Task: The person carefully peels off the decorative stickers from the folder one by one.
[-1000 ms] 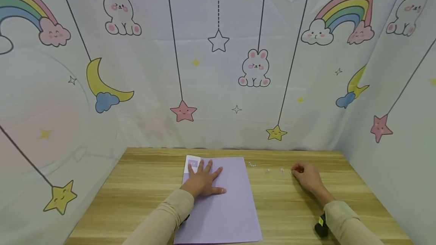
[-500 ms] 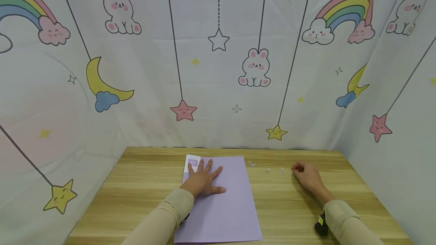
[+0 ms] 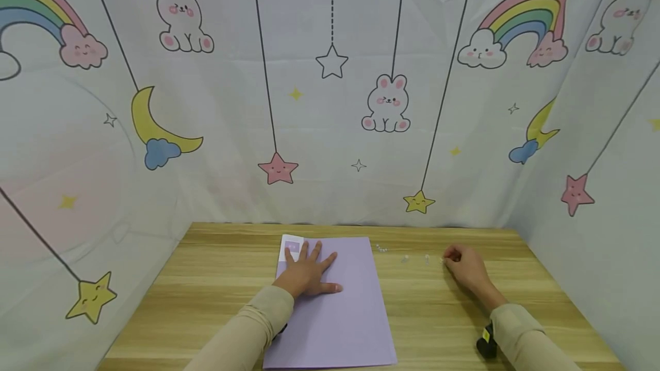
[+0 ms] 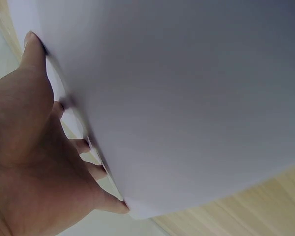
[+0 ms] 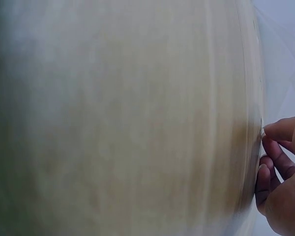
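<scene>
My left hand (image 3: 305, 273) lies spread on a flat lilac sheet or folder (image 3: 350, 314), fingers apart, touching its upper left part. In the left wrist view, the fingertips (image 4: 115, 204) rest on the lilac surface (image 4: 187, 108). A white label (image 3: 285, 245) with a small purple picture sits at its top left corner, partly behind the fingers. My right hand (image 3: 466, 268) is low over the table with curled fingers, its thumb and forefinger pinching a small clear piece (image 3: 442, 260). The right wrist view shows those fingertips (image 5: 265, 132) at the table surface; the piece itself is too small to make out there.
Two small clear pieces stand left of my right hand, the nearer piece (image 3: 427, 259) and the farther piece (image 3: 405, 259). A short row of tiny pale beads (image 3: 381, 248) lies beside the lilac sheet. A printed cloth (image 3: 330, 199) hangs behind the wooden table (image 3: 206, 279).
My right fingertips have shifted very slightly to the right. The left hand and the lilac sheet have stayed in place.
</scene>
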`<state>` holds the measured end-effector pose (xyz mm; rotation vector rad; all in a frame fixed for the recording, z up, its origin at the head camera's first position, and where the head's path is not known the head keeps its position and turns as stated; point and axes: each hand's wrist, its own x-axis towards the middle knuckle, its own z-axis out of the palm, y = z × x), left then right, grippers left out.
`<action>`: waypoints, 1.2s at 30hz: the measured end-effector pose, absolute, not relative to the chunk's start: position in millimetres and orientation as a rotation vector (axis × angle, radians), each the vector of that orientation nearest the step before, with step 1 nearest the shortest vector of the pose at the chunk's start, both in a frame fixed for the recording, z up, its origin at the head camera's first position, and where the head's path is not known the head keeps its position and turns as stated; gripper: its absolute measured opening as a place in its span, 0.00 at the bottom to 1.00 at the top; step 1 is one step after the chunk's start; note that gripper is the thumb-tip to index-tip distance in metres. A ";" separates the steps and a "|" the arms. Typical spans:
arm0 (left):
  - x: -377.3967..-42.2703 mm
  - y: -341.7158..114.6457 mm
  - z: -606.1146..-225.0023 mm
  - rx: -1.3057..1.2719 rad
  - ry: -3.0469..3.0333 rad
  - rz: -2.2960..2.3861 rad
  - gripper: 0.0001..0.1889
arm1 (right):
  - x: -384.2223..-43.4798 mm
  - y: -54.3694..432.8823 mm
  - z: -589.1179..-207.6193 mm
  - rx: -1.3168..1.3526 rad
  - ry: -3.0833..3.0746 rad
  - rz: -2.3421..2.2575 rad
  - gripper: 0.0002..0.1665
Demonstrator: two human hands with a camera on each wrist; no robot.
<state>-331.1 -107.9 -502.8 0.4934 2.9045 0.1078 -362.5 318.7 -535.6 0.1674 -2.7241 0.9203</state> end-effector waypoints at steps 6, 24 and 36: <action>-327.0 -105.7 -494.2 0.480 2.901 0.077 0.48 | -362.6 319.4 -536.8 0.164 -2.715 0.919 0.03; -326.0 -106.1 -492.9 0.513 2.912 0.125 0.47 | -353.9 324.0 -528.2 0.199 -2.757 0.944 0.08; -339.1 -118.6 -505.1 0.600 2.972 0.319 0.46 | -344.1 304.7 -510.0 0.383 -2.894 0.725 0.44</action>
